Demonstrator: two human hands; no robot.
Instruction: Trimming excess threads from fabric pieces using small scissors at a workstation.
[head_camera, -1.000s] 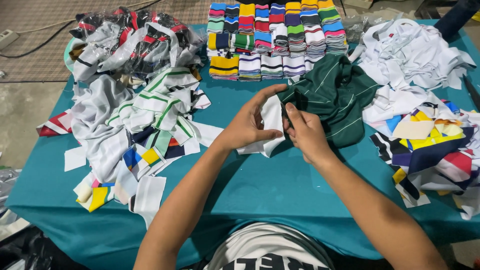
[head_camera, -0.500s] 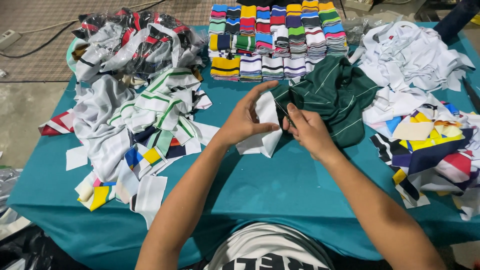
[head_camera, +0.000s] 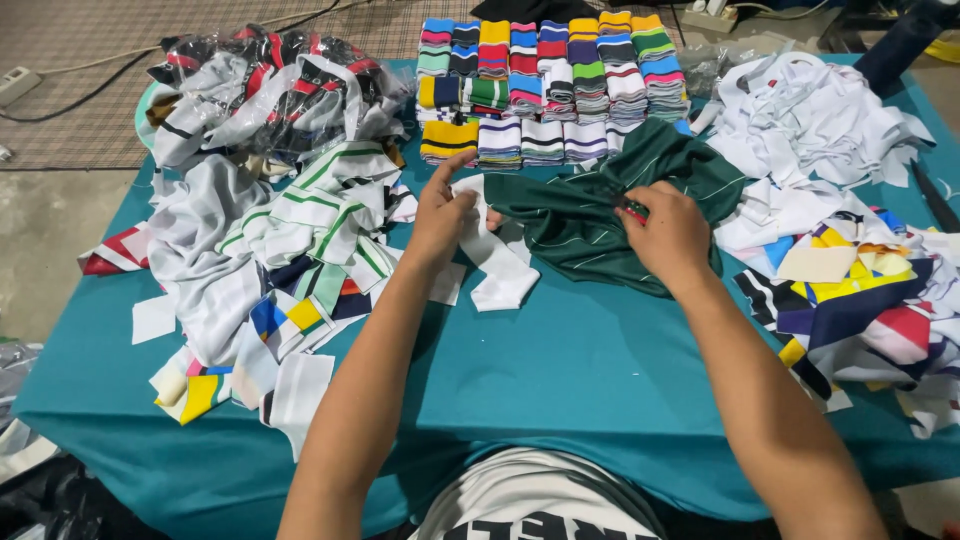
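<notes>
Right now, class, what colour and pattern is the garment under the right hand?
Dark green garment with thin pale stripes, seen in the head view.

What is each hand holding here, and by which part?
The left hand pinches the top end of a white fabric strip; the right hand grips the dark green garment at its bunched middle.

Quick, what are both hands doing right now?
Left hand: closed, pinching a white fabric strip.
Right hand: closed, gripping the dark green garment.
</notes>
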